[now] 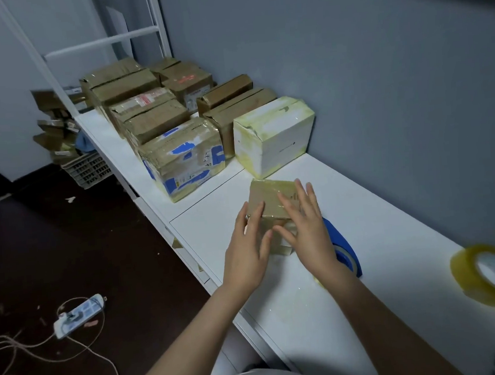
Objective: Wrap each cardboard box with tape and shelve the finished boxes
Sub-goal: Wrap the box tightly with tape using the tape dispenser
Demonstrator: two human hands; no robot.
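Brown tape-wrapped cardboard box pressed between straight-fingered left hand at its side and flat right hand on top; blue plastic tape dispenser just right; white desk edge left of left hand.

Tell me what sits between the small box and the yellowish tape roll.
Head view: beside the small box a blue tape dispenser, partly behind the right hand, then bare table to the tape roll.

At centre frame the small cardboard box is tan under glossy tape. Just right of it the tape dispenser is blue. At lower right the tape roll is yellowish. The table is white.
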